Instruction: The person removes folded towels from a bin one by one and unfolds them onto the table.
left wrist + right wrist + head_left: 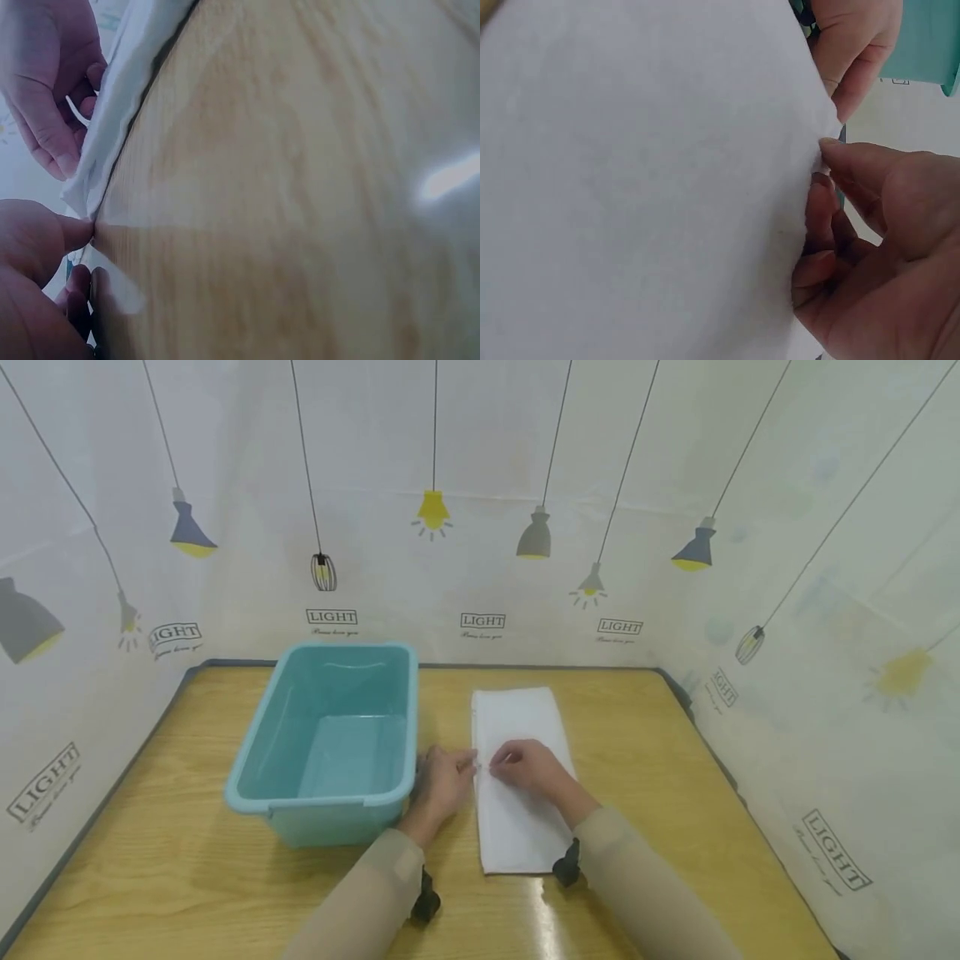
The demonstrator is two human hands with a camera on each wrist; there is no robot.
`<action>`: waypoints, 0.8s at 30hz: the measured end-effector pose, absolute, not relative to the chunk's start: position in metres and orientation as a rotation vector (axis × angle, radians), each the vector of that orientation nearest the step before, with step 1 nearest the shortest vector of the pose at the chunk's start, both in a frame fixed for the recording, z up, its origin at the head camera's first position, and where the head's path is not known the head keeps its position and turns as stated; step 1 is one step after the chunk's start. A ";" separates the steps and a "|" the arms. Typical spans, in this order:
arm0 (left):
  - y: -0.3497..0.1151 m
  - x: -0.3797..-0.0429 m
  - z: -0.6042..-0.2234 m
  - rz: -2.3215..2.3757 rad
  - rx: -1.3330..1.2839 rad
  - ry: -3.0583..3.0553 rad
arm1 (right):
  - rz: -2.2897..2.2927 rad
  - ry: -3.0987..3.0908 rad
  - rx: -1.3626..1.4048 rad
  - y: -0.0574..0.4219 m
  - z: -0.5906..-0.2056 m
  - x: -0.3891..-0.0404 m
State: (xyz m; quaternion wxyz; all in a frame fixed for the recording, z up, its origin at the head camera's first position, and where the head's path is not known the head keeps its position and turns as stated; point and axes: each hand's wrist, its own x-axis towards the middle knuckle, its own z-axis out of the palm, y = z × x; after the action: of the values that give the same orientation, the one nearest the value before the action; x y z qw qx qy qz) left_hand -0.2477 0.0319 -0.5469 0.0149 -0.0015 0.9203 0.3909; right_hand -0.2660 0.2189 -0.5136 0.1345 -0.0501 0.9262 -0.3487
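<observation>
A folded white cloth (521, 714) lies lengthwise on the wooden table, right of the blue-green tub. At its left edge, my left hand (444, 783) pinches the border near the middle of the long side. My right hand (534, 770) reaches over the cloth and pinches the same edge close by; in the right wrist view the thumb and index finger of the right hand (900, 232) meet on the cloth's rim. The left wrist view shows the left thumb (73, 232) against a small raised corner of the fabric. Part of the left fingers is hidden beneath it.
The blue-green plastic tub (337, 822) stands just left of my left hand, with its bare floor showing. Curtain-like walls (480, 577) printed with lamps enclose the back and sides of the table (645, 860).
</observation>
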 end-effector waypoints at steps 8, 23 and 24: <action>0.032 -0.247 -0.545 1.244 -0.011 2.863 | -0.928 2.660 -0.116 0.209 -0.506 -0.263; 0.033 -0.249 -0.542 1.239 -0.014 2.849 | -0.937 2.795 -0.058 0.202 -0.518 -0.256; 0.033 -0.249 -0.541 1.240 -0.013 2.847 | -0.981 2.779 -0.049 0.203 -0.519 -0.256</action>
State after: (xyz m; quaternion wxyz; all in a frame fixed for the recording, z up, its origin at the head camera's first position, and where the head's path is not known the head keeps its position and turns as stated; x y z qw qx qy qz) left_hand -0.2494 0.0327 -0.5412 0.0184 -0.0042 0.9167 0.3992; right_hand -0.2556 0.2032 -0.5188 0.0968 -0.0166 0.9385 -0.3311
